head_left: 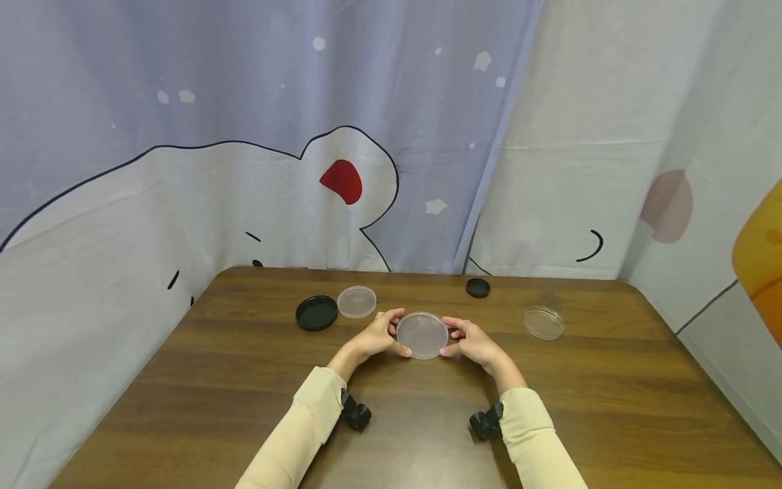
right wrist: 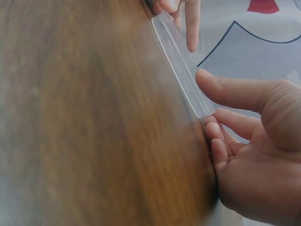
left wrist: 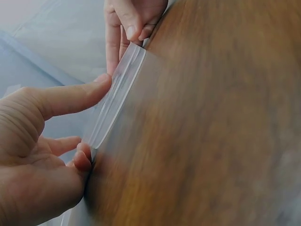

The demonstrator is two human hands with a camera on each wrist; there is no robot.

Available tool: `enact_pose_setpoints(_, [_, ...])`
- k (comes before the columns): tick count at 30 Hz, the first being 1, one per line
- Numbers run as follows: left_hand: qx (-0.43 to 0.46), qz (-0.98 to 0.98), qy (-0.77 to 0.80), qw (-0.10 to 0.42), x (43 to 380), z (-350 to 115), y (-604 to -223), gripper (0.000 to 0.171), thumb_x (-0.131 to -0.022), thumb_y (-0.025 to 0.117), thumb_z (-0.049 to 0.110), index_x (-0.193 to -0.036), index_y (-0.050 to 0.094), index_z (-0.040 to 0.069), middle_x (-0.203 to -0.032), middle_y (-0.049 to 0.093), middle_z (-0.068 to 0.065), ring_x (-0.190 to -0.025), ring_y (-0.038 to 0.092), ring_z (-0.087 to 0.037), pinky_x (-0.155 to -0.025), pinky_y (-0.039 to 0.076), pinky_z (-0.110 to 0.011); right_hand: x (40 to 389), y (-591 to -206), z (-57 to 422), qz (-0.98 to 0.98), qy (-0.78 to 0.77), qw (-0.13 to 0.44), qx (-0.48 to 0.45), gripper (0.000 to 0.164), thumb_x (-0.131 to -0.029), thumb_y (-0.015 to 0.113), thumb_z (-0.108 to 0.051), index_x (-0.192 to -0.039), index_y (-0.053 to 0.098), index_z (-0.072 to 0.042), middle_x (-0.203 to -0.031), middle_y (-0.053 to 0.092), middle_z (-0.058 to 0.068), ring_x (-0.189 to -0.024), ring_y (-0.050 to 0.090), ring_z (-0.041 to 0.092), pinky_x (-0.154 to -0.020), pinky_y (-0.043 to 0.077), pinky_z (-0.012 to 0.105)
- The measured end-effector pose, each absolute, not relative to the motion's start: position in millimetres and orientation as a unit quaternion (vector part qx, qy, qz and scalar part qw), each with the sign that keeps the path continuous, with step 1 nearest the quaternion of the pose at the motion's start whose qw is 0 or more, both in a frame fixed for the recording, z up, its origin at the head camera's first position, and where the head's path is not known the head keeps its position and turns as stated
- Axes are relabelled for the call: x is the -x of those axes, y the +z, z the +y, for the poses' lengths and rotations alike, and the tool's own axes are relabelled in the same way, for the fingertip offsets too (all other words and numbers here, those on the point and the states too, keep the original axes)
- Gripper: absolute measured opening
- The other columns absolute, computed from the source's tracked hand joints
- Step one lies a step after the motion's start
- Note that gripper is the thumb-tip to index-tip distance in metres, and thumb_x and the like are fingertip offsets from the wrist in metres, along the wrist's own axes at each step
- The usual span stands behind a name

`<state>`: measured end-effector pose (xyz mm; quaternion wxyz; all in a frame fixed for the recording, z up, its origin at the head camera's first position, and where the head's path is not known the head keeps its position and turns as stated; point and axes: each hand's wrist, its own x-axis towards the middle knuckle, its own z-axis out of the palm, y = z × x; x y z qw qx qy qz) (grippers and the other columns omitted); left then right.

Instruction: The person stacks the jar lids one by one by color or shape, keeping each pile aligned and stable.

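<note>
The clear petri dish (head_left: 422, 335) is between the two hands, its flat face upward and its round wall touching both of them. The left hand (head_left: 379, 334) pinches one side of this wall, with the thumb at the near part and the bent fingers at the far part; the right hand (head_left: 475, 341) pinches the opposite side in the same way. If the dish rests on the table (head_left: 415, 435) or is slightly above it, I cannot tell. To handle it well, I think both hands should press with equal and light force, because such thin plastic may bend or slip. The wall shows several lines in the wrist views, so maybe two parts are nested; then the grip should be level, so that one part does not tilt. The free space should also be respected: a clear disc (head_left: 357, 301) lies just beyond the left hand, with a black dish (head_left: 316, 313) at its left, while a shallow clear dish (head_left: 544, 322) lies to the right of the right hand.
</note>
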<state>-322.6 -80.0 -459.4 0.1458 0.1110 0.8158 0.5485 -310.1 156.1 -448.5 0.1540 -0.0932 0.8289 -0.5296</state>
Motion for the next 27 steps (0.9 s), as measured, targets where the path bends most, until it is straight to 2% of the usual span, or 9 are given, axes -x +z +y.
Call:
enact_pose_setpoints(6, [-0.119,0.809,0.554,0.155,323,-80,-457,0.096,-0.068,0.085,0.001,-0.149,0.033,0.000,-0.122,0.038,-0.013,-0.102,0.039,-0.021,-0.086,0.037,-0.028,309,-448,157,0.821,-0.539,0.162,0.096,0.078,-0.078,0.075,-0.002,-0.146,0.037,0.005,-0.146,0.043,0.024,-0.117,0.043,0.029,-0.096,0.038,0.032])
enact_pose_setpoints(13, [-0.116,0.801,0.563,0.165,322,-82,-456,0.096,-0.071,0.083,0.002,-0.150,0.030,-0.001,-0.125,0.037,-0.015,-0.103,0.038,-0.021,-0.087,0.037,-0.029,309,-448,161,0.806,-0.562,0.164,0.083,0.078,-0.080,0.072,-0.003,-0.148,0.034,0.004,-0.147,0.040,0.025,-0.122,0.042,0.032,-0.100,0.038,0.034])
enact_pose_setpoints(17, [-0.104,0.783,0.586,0.183,324,-88,-454,0.096,-0.076,0.079,0.003,-0.153,0.022,0.001,-0.135,0.036,-0.020,-0.106,0.039,-0.021,-0.091,0.038,-0.031,311,-447,163,0.801,-0.568,0.175,0.074,0.077,-0.083,0.070,-0.004,-0.149,0.032,0.004,-0.151,0.036,0.026,-0.129,0.040,0.036,-0.109,0.036,0.043])
enact_pose_setpoints(19, [-0.093,0.774,0.597,0.188,326,-93,-452,0.095,-0.079,0.076,0.002,-0.154,0.018,0.002,-0.139,0.035,-0.021,-0.106,0.040,-0.021,-0.092,0.039,-0.031,314,-445,164,0.790,-0.579,0.185,0.075,0.076,-0.084,0.068,-0.004,-0.149,0.030,0.005,-0.153,0.033,0.027,-0.134,0.037,0.040,-0.115,0.031,0.048])
enact_pose_setpoints(23, [-0.091,0.781,0.593,0.175,327,-103,-447,0.091,-0.081,0.074,0.003,-0.154,0.021,0.003,-0.138,0.037,-0.022,-0.103,0.041,-0.020,-0.087,0.040,-0.029,321,-440,166,0.771,-0.596,0.209,0.081,0.074,-0.088,0.064,-0.005,-0.149,0.025,0.009,-0.155,0.027,0.029,-0.142,0.029,0.043,-0.120,0.025,0.050])
enact_pose_setpoints(27, [-0.111,0.795,0.577,0.148,323,-110,-442,0.087,-0.081,0.076,0.004,-0.151,0.026,-0.001,-0.131,0.039,-0.022,-0.096,0.043,-0.017,-0.081,0.041,-0.024,324,-433,168,0.773,-0.589,0.224,0.070,0.072,-0.091,0.062,-0.006,-0.150,0.023,0.008,-0.153,0.030,0.030,-0.142,0.031,0.042,-0.117,0.029,0.050])
